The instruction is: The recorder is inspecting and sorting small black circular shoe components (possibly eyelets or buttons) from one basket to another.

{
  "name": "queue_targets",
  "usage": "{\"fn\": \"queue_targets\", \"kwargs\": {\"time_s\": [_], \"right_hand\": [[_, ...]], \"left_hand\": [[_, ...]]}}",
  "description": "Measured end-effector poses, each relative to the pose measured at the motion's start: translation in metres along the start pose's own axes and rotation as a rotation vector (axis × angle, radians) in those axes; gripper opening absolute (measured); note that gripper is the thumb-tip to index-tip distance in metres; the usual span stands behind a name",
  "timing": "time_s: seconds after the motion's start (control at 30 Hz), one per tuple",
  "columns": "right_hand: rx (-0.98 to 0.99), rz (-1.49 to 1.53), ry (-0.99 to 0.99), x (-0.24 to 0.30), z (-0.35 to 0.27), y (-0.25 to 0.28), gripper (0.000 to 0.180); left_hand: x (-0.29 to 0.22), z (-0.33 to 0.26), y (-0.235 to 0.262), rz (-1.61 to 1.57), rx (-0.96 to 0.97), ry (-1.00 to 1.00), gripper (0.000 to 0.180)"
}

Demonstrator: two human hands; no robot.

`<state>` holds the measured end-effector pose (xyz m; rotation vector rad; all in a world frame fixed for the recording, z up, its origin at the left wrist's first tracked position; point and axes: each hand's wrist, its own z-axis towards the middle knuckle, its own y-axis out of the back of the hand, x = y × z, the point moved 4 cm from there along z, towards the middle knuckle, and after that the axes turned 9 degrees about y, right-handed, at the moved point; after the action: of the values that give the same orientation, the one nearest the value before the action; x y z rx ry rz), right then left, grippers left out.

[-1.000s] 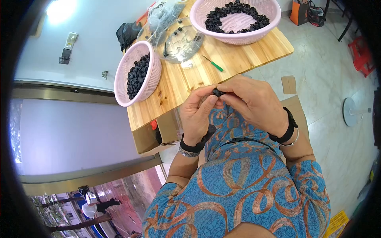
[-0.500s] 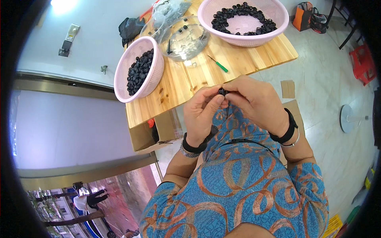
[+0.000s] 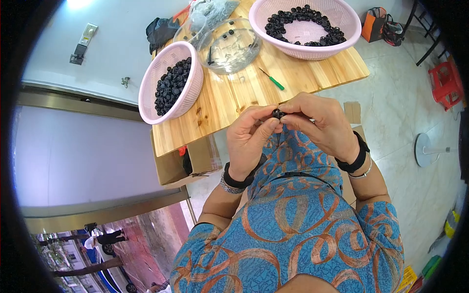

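Between my two hands, over my lap by the table's near edge, is a small round black plastic part (image 3: 278,114) with openings in its face. My left hand (image 3: 250,134) pinches it from the left with thumb and forefinger. From the right, the fingertips of my right hand (image 3: 320,122) close on the same part. Beyond my hands stand two pink mesh baskets: the left basket (image 3: 194,88) holds a heap of small black parts (image 3: 172,87), and the right basket (image 3: 312,50) has similar parts ringed around its bare middle.
On the wooden table (image 3: 220,115) lie a green-handled screwdriver (image 3: 274,81) and a clear round tray (image 3: 229,51) with small parts. Clear plastic bags (image 3: 212,10) and a black bag (image 3: 160,31) sit behind. A cardboard box (image 3: 198,161) stands below; a red stool (image 3: 444,85) is far right.
The small black part has turned between my fingertips, so its openings now show more. Both hands keep their grip; the whole view has shifted slightly.
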<state>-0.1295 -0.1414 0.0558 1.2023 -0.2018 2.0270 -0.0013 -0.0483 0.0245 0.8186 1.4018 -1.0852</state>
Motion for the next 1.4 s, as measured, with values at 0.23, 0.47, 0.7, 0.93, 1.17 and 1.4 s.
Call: {"fn": "queue_targets", "kwargs": {"time_s": [0.23, 0.47, 0.7, 0.93, 1.17, 1.4], "right_hand": [[0.147, -0.416, 0.197, 0.012, 0.005, -0.004, 0.012], [0.147, -0.280, 0.182, 0.001, 0.013, -0.004, 0.015], [0.172, -0.301, 0.174, 0.003, 0.014, -0.004, 0.016], [0.311, -0.259, 0.160, 0.005, 0.024, 0.000, 0.015], [0.459, -0.241, 0.184, -0.004, 0.025, -0.001, 0.017], [0.576, -0.193, 0.404, -0.002, 0.033, -0.002, 0.030]], "left_hand": [[0.005, 0.000, 0.004, 0.055, 0.006, 0.002, 0.021], [0.014, -0.001, 0.005, -0.195, -0.092, 0.087, 0.023], [0.005, 0.001, 0.006, -0.022, -0.040, 0.066, 0.023], [-0.004, 0.003, 0.010, 0.034, 0.078, 0.129, 0.024], [-0.002, 0.002, 0.013, -0.028, 0.123, 0.210, 0.024], [0.010, -0.001, 0.016, -0.275, 0.263, 0.491, 0.024]]}}
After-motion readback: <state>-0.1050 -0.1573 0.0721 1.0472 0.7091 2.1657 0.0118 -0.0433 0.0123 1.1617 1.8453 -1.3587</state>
